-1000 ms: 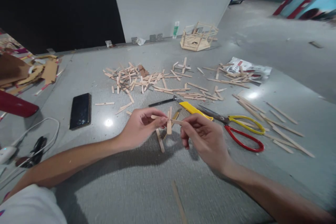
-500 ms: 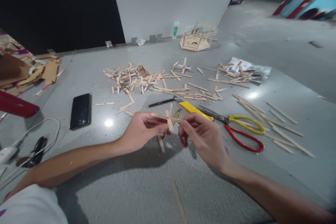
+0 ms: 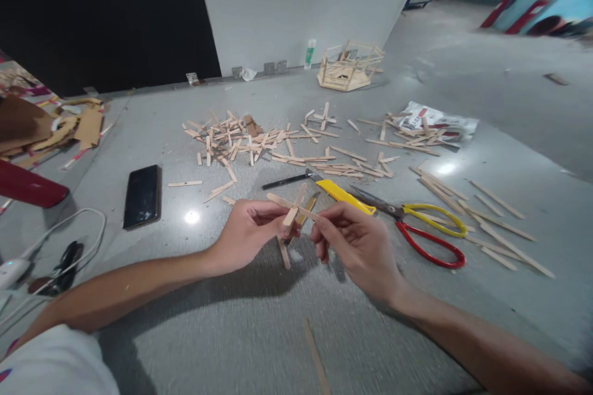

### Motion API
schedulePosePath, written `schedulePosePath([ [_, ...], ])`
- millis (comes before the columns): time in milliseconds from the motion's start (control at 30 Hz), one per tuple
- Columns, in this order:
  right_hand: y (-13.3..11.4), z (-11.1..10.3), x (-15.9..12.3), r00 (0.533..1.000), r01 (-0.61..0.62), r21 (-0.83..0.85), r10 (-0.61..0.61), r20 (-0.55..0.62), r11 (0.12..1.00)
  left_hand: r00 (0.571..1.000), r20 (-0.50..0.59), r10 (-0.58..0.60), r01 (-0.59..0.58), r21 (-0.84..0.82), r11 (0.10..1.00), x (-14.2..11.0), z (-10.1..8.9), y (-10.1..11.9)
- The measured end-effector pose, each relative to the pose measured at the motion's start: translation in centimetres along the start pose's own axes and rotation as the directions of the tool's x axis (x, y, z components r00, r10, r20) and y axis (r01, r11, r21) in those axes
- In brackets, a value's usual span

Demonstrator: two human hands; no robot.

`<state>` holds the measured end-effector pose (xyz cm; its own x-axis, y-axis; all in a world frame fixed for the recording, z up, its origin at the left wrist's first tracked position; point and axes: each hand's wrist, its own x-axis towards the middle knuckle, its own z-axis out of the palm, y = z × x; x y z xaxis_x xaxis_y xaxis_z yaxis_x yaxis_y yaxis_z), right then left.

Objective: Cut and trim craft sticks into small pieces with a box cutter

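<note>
Between my two hands is a small cross of wooden craft sticks (image 3: 293, 212), held just above the grey table. My left hand (image 3: 252, 225) pinches it from the left, and some of that grip is hidden behind the sticks. The fingertips of my right hand (image 3: 352, 241) pinch the end of the stick that points right. Below and behind the cross, a gold-coloured blade or strip (image 3: 306, 213) and another stick (image 3: 284, 254) show partly. Beyond my right hand lie a yellow utility knife (image 3: 343, 193) and scissors (image 3: 430, 231) with one yellow and one red handle.
A pile of short sticks (image 3: 236, 139) spreads across the table's middle. Longer sticks (image 3: 486, 222) lie at the right, near a white packet (image 3: 435, 120). A stick-built frame (image 3: 349, 68) and a glue stick (image 3: 310, 54) stand at the back. A phone (image 3: 142, 196) lies left.
The cross has turned and tilted between my fingers, its crossing stick now slanting and its right arm pointing lower. Both hands have stayed in nearly the same place.
</note>
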<state>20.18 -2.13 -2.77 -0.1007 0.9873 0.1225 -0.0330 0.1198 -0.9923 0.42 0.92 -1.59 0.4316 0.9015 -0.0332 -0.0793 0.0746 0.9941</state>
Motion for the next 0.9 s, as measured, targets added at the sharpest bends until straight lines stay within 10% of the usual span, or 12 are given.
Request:
schedulePosePath([
  [300, 1.3, -0.4, 0.5, 1.000, -0.007, -0.047, 0.008, 0.022, 0.999, 0.999, -0.037, -0.023, 0.018, -0.126, 0.992, 0.3, 0.1, -0.2],
  [533, 1.0, -0.9, 0.4, 0.960, 0.238, -0.193, -0.261, -0.106, 0.952, 0.999, -0.038, 0.036, -0.031, 0.123, 0.992, 0.1, 0.2, 0.3],
  [900, 0.2, -0.3, 0.2, 0.979, 0.184, -0.095, -0.191, -0.073, 0.978, 0.988, -0.060, 0.141, -0.120, 0.263, 0.957, -0.3, 0.2, -0.1],
])
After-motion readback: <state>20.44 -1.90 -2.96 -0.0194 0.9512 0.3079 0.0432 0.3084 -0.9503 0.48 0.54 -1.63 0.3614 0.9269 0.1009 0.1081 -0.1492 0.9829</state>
